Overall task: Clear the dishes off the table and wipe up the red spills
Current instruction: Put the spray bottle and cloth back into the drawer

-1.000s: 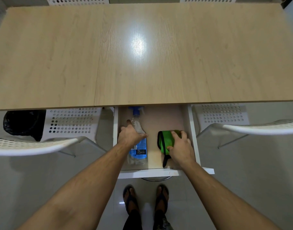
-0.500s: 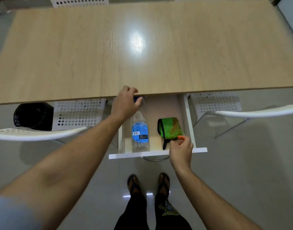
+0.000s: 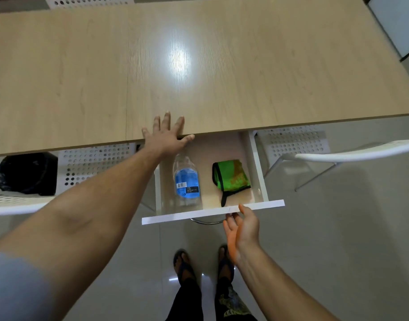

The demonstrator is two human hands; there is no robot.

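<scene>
A light wooden table (image 3: 199, 66) fills the upper view, with no dishes or red spills visible on it. Under its near edge a white drawer (image 3: 212, 212) stands pulled out. Inside lie a clear spray bottle with a blue label (image 3: 187, 181) and a folded green cloth with black trim and orange stains (image 3: 230, 177). My left hand (image 3: 166, 137) lies flat with spread fingers on the table's near edge, above the bottle's top. My right hand (image 3: 241, 228) is open, its fingertips touching the drawer's front panel below the cloth.
White perforated chairs stand at the left (image 3: 20, 205) and right (image 3: 351, 151) of the drawer, two more at the far side. A black bin bag (image 3: 27, 173) sits under the table at left. My sandalled feet (image 3: 203, 267) stand on grey tile.
My left hand left the bottle and went up onto the table edge, fingers now spread flat. My right hand let go of the green cloth and dropped to the drawer front.
</scene>
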